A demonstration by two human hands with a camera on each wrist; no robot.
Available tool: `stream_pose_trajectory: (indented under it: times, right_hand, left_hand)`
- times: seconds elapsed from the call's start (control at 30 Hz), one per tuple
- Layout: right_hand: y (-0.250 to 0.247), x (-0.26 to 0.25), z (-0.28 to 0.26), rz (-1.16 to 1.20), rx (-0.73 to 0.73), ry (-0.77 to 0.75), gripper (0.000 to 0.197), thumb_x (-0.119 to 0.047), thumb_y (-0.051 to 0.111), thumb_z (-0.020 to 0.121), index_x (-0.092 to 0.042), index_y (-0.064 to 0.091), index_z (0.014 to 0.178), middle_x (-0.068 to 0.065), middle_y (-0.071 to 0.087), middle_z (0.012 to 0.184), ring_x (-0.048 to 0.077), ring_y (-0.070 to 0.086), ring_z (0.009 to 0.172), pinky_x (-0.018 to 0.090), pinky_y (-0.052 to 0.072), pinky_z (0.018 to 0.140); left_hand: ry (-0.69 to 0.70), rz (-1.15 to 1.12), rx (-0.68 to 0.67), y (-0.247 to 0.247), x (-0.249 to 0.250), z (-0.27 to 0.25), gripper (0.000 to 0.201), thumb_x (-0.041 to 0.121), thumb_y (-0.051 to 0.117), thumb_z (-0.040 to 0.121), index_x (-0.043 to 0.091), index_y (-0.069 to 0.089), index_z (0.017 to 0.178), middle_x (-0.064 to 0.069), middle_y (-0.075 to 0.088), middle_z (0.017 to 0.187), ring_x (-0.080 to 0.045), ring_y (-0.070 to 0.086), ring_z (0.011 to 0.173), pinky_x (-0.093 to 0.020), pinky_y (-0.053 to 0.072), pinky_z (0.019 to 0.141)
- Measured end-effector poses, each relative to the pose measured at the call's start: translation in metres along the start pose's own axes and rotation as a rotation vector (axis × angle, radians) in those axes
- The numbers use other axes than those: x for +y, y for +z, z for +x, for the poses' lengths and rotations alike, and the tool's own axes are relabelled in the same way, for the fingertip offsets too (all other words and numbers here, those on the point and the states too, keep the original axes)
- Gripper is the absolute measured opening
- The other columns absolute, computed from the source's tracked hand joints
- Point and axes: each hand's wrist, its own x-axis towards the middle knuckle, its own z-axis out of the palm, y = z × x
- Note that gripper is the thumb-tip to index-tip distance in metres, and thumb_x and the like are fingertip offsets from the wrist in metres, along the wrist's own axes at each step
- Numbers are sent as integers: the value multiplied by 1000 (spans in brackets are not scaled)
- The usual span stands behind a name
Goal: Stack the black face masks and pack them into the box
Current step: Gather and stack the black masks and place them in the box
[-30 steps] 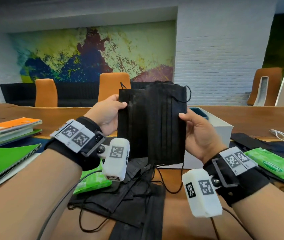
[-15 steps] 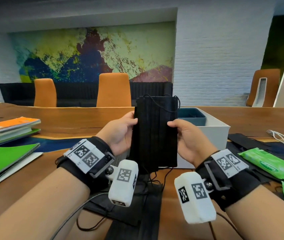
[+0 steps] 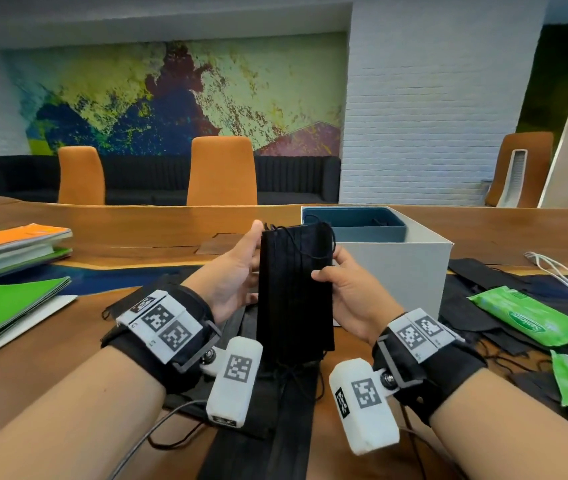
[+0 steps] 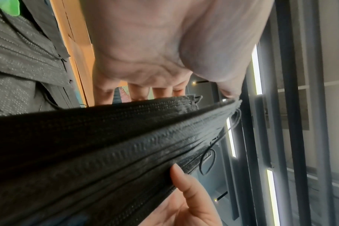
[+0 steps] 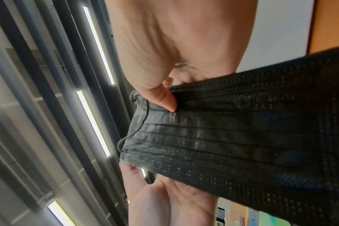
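Observation:
A stack of black face masks (image 3: pixel 294 289) stands upright on its short end in the air between my hands, ear loops dangling. My left hand (image 3: pixel 237 271) presses its straight fingers and palm against the stack's left edge. My right hand (image 3: pixel 348 289) pinches the right edge, thumb on the front and fingers behind. In the wrist views the stack (image 4: pixel 106 145) (image 5: pixel 242 137) crosses the picture, with the right thumb (image 5: pixel 164 100) lying on it. The white box (image 3: pixel 393 271) with a blue insert (image 3: pixel 355 226) stands open just behind and to the right. Several loose masks (image 3: pixel 241 445) lie on the table below.
More black masks (image 3: pixel 483 296) and green wipe packs (image 3: pixel 532 320) lie to the right of the box, with a white cable (image 3: pixel 559 271) behind them. On the left are a pile of books (image 3: pixel 16 247) and a green folder (image 3: pixel 5 306). Orange chairs stand beyond the table.
The masks, held spread wide and high a second ago, are now gathered into one narrow stack. Both hands have moved closer together and lowered it in front of the box.

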Motion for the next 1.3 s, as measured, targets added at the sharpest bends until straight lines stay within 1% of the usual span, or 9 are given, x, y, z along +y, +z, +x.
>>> stream_pose_trajectory:
  times: [0.1, 0.2, 0.33, 0.5, 0.73, 0.87, 0.97, 1.1, 1.3]
  right_hand:
    - [-2, 1, 1, 23, 27, -9, 33, 11, 40, 90, -13, 42, 111, 12, 61, 99, 24, 60, 94, 44, 48, 92]
    - [-3, 2, 2, 43, 44, -9, 38, 13, 39, 89, -10, 40, 119, 14, 59, 105, 27, 59, 100, 44, 51, 90]
    - [-5, 4, 2, 96, 9, -26, 51, 12, 40, 87, -12, 37, 132, 19, 58, 121, 32, 57, 112, 47, 47, 98]
    - [-7, 2, -1, -36, -87, -3, 59, -13, 57, 78, -10, 43, 135, 15, 59, 120, 29, 57, 111, 42, 46, 94]
    - [-8, 7, -8, -202, -205, 74, 32, -26, 56, 88, -21, 59, 119, 2, 70, 109, 16, 66, 103, 32, 54, 88]
    - [-6, 9, -8, -231, -194, 74, 25, -21, 59, 86, -19, 62, 111, 2, 71, 104, 13, 67, 100, 26, 55, 83]
    - [-4, 8, -7, -273, -125, 18, 21, -20, 60, 89, -20, 63, 110, 0, 72, 103, 10, 68, 96, 24, 54, 76]
    - [-1, 3, -1, -215, 13, -31, 18, -20, 63, 89, -19, 65, 106, 3, 73, 106, 18, 67, 102, 34, 54, 87]
    - [-2, -15, 1, -431, 3, 55, 32, -44, 55, 91, -13, 59, 99, 2, 64, 89, 19, 60, 80, 29, 49, 75]
  left_hand:
    - [23, 18, 10, -4, -3, -1, 78, 82, 34, 57, 25, 61, 103, 6, 65, 72, -13, 58, 77, -34, 45, 73]
    - [25, 84, -8, -3, -2, -2, 67, 79, 47, 66, 23, 59, 100, 7, 66, 77, -11, 60, 76, -34, 46, 73]
    - [-27, 175, -46, 2, -2, 0, 72, 39, 82, 62, 13, 51, 121, -9, 66, 110, -24, 63, 103, -38, 51, 77]
    - [12, 156, -47, 5, 2, 4, 27, -2, 59, 86, 17, 61, 106, -3, 70, 90, -12, 68, 79, -24, 54, 60]
    - [-115, 211, -148, 7, -9, -2, 52, 15, 73, 66, 14, 62, 117, -12, 69, 111, -25, 65, 104, -34, 53, 82]
    - [-135, 220, -130, 10, -16, -2, 38, 13, 69, 69, 14, 66, 107, -11, 69, 104, -27, 63, 105, -41, 49, 95]
    - [-140, 211, -142, 9, -15, -3, 35, 6, 62, 83, 14, 59, 117, -10, 67, 108, -25, 62, 107, -39, 48, 94]
    - [-162, 217, -171, 10, -11, -5, 31, 5, 50, 95, 22, 52, 122, -10, 64, 120, -25, 60, 113, -41, 47, 98]
    - [13, 85, -39, -7, -2, -7, 27, -2, 44, 95, 15, 59, 109, -9, 70, 99, -20, 68, 88, -34, 56, 76]
